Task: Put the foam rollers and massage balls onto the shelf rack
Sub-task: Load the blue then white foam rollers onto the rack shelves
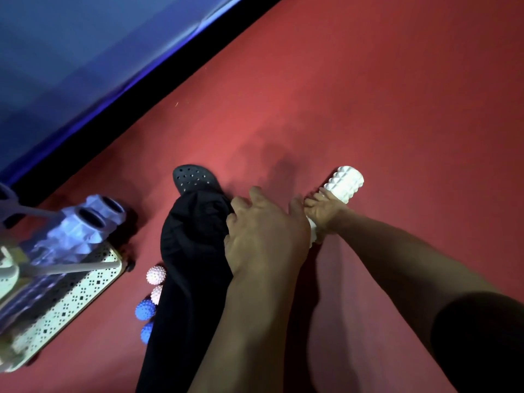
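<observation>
A white ridged foam roller [347,181] lies on the red floor at centre right. My right hand [323,211] grips it around the middle. My left hand [263,234] is beside the roller's near end with fingers loosely spread, holding nothing. The white perforated shelf rack [71,290] stands at the left with two pale foam rollers [93,219] lying on it. Two pink spiky massage balls [155,275] and two blue ones [145,309] sit on the floor between the rack and my leg, partly hidden by it.
My leg in black trousers [192,251] and a black perforated shoe [192,178] stand between the rack and the roller. A blue padded wall [71,66] with a black base runs diagonally across the upper left. Red floor extends to the right and beyond.
</observation>
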Motion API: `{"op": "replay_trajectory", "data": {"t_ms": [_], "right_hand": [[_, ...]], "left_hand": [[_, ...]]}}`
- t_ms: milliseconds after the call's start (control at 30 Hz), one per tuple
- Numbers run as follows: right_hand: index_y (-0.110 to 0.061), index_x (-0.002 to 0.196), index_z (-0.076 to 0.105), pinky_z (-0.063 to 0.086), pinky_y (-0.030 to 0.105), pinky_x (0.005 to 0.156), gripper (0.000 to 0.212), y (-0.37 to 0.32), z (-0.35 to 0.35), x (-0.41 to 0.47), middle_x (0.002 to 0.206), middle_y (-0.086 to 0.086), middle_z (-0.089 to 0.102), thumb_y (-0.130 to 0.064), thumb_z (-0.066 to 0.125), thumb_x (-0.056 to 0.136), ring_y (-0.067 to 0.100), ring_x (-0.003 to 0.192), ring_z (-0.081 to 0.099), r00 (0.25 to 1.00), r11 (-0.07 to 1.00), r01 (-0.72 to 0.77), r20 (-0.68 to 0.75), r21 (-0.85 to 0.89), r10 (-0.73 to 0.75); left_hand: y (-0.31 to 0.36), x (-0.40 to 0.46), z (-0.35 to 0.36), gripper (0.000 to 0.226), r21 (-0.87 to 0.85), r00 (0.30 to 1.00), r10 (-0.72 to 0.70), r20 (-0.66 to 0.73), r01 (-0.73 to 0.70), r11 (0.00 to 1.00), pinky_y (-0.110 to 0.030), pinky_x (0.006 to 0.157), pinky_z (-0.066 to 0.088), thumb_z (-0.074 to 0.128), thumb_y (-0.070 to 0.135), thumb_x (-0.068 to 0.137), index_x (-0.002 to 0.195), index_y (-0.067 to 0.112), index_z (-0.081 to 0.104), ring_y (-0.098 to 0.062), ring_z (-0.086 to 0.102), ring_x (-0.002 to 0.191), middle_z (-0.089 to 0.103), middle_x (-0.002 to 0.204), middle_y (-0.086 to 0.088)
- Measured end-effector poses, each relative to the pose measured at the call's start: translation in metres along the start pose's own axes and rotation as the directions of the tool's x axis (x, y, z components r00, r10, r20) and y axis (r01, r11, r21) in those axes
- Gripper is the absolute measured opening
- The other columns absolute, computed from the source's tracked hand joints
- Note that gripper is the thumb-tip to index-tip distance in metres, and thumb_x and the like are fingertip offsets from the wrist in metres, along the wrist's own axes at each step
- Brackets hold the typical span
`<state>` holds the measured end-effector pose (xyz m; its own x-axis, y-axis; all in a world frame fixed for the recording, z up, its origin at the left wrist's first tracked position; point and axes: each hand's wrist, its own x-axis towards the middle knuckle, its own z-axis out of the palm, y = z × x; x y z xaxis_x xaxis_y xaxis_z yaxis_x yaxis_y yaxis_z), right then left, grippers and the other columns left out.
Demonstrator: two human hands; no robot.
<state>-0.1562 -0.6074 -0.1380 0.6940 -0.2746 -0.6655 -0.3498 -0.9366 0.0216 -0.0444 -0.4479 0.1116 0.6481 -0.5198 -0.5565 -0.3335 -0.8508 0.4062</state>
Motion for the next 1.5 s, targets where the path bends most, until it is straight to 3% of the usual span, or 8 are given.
{"op": "replay_trajectory", "data": {"t_ms": [233,367,467,733,1033,1200,1300,1500], "right_hand": [[-0.036,0.148,0.044,0.026,0.039,0.113,0.100,-0.012,-0.014,-0.051,0.141,-0.003,0.052,-0.066,0.081,0.060,0.026,0.130,0.046,0.958,0.912,-0.091,-0.216,0.401,0.190],[-0.041,0.130,0.056,0.048,0.042,0.093,0.087,-0.030,-0.043,-0.100,0.117,-0.005,0.064,-0.079,0.073,0.054,0.024,0.108,0.059,0.838,0.590,-0.041,-0.293,0.806,0.459],[-0.034,0.104,0.064,0.054,0.029,0.074,0.045,-0.049,-0.086,-0.143,0.090,-0.016,0.073,-0.049,0.089,0.070,0.007,0.083,0.069,0.758,0.259,0.185,-0.305,0.948,0.576],[-0.020,0.123,0.068,0.057,0.028,0.090,0.029,-0.139,-0.231,-0.238,0.114,-0.003,0.077,-0.023,0.072,0.094,0.013,0.107,0.072,0.725,-0.264,0.602,-0.378,0.753,0.576],[-0.021,0.131,0.066,0.054,0.048,0.099,0.064,-0.303,-0.355,-0.315,0.122,0.002,0.075,-0.063,0.064,0.083,0.021,0.111,0.072,0.883,-0.659,0.454,-0.405,0.600,0.239],[-0.023,0.126,0.065,0.048,0.053,0.106,0.102,-0.391,-0.395,-0.349,0.133,0.007,0.068,-0.081,0.082,0.044,0.031,0.124,0.062,0.892,-0.676,0.386,-0.442,0.628,0.099],[-0.025,0.135,0.058,0.053,0.049,0.097,0.108,-0.428,-0.409,-0.363,0.142,0.006,0.060,-0.088,0.076,0.049,0.036,0.130,0.056,0.885,-0.570,0.383,-0.465,0.726,0.004],[-0.017,0.084,0.073,0.060,0.048,0.087,0.070,-0.449,-0.450,-0.412,0.071,0.002,0.077,-0.081,0.046,0.086,0.024,0.079,0.076,0.796,0.328,0.583,-0.603,0.743,-0.048]], "left_hand": [[-0.014,-0.003,0.000,0.065,-0.048,0.999,-0.050,-0.017,0.049,0.998,-0.046,0.104,0.038,0.044,0.060,0.098,0.143,0.013,0.041,-0.038,0.046,0.130,0.043,0.141,-0.016],[-0.022,-0.018,-0.010,0.068,-0.122,0.993,0.050,-0.106,-0.063,0.991,-0.046,0.105,0.039,0.045,0.062,0.097,0.150,0.019,0.038,-0.034,0.044,0.134,0.042,0.147,-0.010],[-0.029,-0.039,-0.027,0.067,-0.138,0.968,0.169,-0.186,-0.196,0.971,-0.043,0.108,0.038,0.046,0.062,0.097,0.152,0.024,0.037,-0.028,0.041,0.139,0.040,0.149,-0.003],[-0.060,-0.116,-0.115,0.070,0.022,0.871,0.332,-0.361,-0.348,0.937,-0.038,0.110,0.036,0.051,0.063,0.094,0.150,0.023,0.041,-0.027,0.045,0.134,0.044,0.147,-0.002],[-0.174,-0.235,-0.253,0.090,0.318,0.703,0.367,-0.609,-0.208,0.925,-0.044,0.100,0.046,0.040,0.089,0.075,0.141,0.028,0.048,-0.026,0.053,0.122,0.055,0.134,0.003],[-0.242,-0.306,-0.317,0.099,0.412,0.655,0.340,-0.675,-0.048,0.910,-0.042,0.094,0.049,0.048,0.092,0.066,0.142,0.030,0.044,-0.026,0.058,0.118,0.059,0.129,0.003],[-0.275,-0.344,-0.346,0.091,0.439,0.639,0.343,-0.688,-0.010,0.898,-0.039,0.088,0.052,0.056,0.085,0.068,0.140,0.030,0.045,-0.022,0.060,0.117,0.060,0.129,0.004],[-0.328,-0.397,-0.385,0.077,0.477,0.526,0.360,-0.771,0.102,0.873,-0.036,0.072,0.051,0.051,0.083,0.072,0.130,0.032,0.056,-0.020,0.066,0.103,0.069,0.114,0.010]]}}
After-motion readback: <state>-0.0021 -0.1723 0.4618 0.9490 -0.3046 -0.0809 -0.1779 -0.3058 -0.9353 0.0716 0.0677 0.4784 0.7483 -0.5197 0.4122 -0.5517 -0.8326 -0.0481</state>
